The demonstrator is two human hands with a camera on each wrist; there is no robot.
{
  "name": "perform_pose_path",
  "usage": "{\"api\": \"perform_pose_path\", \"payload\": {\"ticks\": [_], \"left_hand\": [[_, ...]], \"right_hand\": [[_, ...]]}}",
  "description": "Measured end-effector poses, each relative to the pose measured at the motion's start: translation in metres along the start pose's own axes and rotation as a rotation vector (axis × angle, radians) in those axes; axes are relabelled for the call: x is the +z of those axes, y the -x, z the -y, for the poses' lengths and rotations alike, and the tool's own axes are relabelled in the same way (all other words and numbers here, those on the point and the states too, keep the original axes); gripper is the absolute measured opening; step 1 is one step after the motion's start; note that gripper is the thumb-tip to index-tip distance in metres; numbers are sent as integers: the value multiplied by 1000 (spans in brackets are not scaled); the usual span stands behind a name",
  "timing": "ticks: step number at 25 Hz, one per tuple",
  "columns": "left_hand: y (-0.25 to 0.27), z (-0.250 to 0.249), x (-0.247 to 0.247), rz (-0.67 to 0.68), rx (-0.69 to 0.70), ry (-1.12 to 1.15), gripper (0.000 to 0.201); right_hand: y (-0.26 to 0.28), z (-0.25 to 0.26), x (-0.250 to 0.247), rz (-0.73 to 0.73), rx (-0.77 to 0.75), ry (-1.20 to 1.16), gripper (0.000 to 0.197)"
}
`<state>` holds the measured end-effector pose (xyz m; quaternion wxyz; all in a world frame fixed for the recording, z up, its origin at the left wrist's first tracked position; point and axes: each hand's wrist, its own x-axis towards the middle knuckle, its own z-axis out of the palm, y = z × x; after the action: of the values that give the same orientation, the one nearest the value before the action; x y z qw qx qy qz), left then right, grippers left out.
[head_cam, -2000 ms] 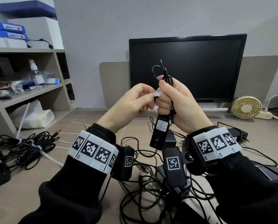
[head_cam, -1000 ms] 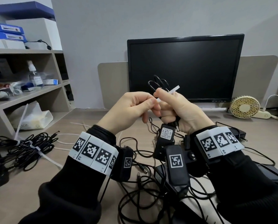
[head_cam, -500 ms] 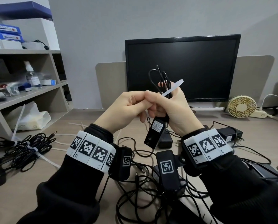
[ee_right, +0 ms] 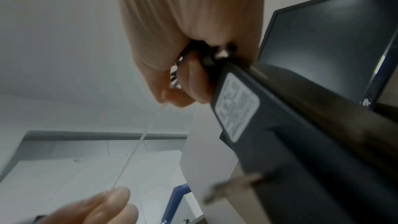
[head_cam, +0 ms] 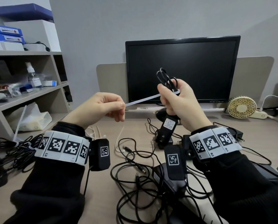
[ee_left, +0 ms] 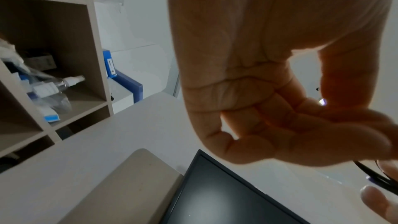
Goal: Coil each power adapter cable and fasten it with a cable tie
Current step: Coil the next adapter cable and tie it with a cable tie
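**Cinching the tie on the coiled adapter cable**

We're mid-fasten, up in the air over the desk [head_cam: 102, 207], in front of the monitor [head_cam: 182, 68]. Our right hand [head_cam: 182, 104] is wrapped round the coiled cable [head_cam: 165, 78], loops poking out above the fist, and the black power adapter [head_cam: 166, 130] hangs below it, label facing us. The white cable tie [head_cam: 143, 99] runs taut from that fist out to our left hand [head_cam: 102, 109], thumb & forefinger pinching the tail end. Tie head is buried in the right fist, so we can't tell how snug the loop is yet.

Next, by our read: pull the tail further left while the right hand holds the bundle firm, till the loop bites. Then on to the rest: loose cables [head_cam: 135, 183] in a tangle below our wrists, spare ties [head_cam: 119, 139] on the desk, a tied bundle [head_cam: 14, 147] at far left.
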<state>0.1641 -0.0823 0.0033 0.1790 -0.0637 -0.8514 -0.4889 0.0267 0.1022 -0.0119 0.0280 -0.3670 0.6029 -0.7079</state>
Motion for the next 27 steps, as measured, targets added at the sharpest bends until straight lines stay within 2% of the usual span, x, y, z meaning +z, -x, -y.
{"api": "perform_pose_path", "payload": {"ticks": [3,7,11,15,17,21,24,27], "left_hand": [[-4,1,4,-28,22,-14,21],[-4,-4,6,-94,120,-8,23],[-1,-3,1,-90,132,6,24],[11,0,-3,-38,28,82,25],[23,3,-4,-9,-68,86,28],[54,10,-10,125,-180,18,68],[76,10,-13,77,-277,-70,77],[101,14,-26,-49,-346,-116,62]], "right_hand": [[-3,-6,-2,-19,-25,191,14],[-8,1,-18,-188,-29,69,14],[-7,6,-18,-187,-29,52,16],[-8,11,-3,-130,27,15,10],[-8,16,11,-82,59,19,11],[-7,35,56,60,150,-113,12],[0,48,109,163,278,-318,19],[12,55,166,275,394,-493,21]]}}
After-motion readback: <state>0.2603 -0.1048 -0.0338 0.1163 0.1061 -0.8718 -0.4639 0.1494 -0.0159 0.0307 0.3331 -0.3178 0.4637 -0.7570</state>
